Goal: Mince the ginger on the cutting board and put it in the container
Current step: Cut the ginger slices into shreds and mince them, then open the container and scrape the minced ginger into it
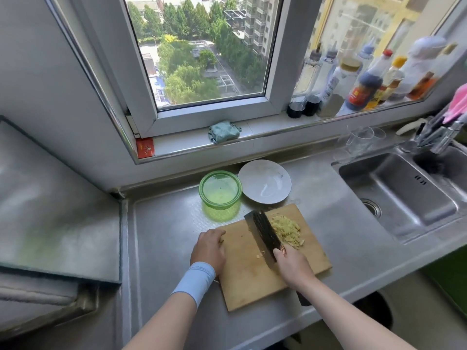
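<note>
A pile of pale yellow chopped ginger [288,230] lies on the far right part of the wooden cutting board [252,279]. My right hand [293,263] grips the handle of a dark cleaver [265,233], whose blade stands on the board just left of the pile. My left hand [209,248] rests at the board's left edge with curled fingers; whether it holds anything I cannot tell. A green transparent container [220,192] stands on the counter behind the board's far left corner.
A white bowl [264,181] sits right of the container. The steel sink [404,195] lies to the right, with a tap and glasses behind it. Bottles line the windowsill. A raised steel surface [50,210] borders the counter on the left.
</note>
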Demonstrator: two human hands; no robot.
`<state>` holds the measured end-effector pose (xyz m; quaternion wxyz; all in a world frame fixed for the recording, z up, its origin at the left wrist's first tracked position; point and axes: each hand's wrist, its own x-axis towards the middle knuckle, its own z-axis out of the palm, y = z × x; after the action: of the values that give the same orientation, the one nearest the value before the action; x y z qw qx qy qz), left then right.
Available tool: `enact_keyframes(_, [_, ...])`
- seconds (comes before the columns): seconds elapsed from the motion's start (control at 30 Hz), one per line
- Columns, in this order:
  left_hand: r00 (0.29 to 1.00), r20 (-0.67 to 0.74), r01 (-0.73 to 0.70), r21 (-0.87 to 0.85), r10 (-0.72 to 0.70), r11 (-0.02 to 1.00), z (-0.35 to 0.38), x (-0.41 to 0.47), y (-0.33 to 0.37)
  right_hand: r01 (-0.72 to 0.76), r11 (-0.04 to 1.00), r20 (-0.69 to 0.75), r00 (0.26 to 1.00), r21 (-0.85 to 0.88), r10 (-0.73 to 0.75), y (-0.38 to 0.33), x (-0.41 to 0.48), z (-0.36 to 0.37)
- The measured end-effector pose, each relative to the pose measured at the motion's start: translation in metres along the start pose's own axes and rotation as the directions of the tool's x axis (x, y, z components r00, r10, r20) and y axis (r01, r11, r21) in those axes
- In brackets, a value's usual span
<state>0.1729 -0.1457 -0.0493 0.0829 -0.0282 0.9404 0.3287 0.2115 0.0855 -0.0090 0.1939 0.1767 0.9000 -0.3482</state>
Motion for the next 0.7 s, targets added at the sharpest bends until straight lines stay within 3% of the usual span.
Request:
enact_keyframes(0.17, [1.0, 0.014, -0.011, 0.017, 0.011, 1.0, 0.005, 0.003, 0.003, -0.075, 0.997, -0.076, 0.994, -0.027, 0.073, 0.011, 0.007, -0.031])
enact_keyframes(0.43, [1.0, -0.002, 0.02, -0.008, -0.02, 1.0, 0.019, 0.004, 0.04, 0.094, 0.996, 0.161, 0.983, -0.011, -0.091, 0.018, 0.016, -0.044])
enact_keyframes(0.57, [0.998, 0.004, 0.057, 0.005, -0.057, 0.998, 0.02, 0.001, 0.053, 0.105, 0.993, 0.113, 0.989, -0.054, -0.098, 0.033, 0.028, -0.056])
enact_keyframes(0.63, [0.995, -0.082, 0.058, -0.002, -0.058, 0.998, 0.019, 0.002, 0.057, 0.196, 0.979, 0.096, 0.977, -0.06, -0.189, 0.034, 0.03, -0.064])
enact_keyframes(0.7, [0.956, -0.289, 0.04, -0.051, -0.053, 0.998, 0.018, 0.001, 0.062, 0.312, 0.937, 0.111, 0.948, -0.156, -0.297, 0.036, 0.033, -0.069])
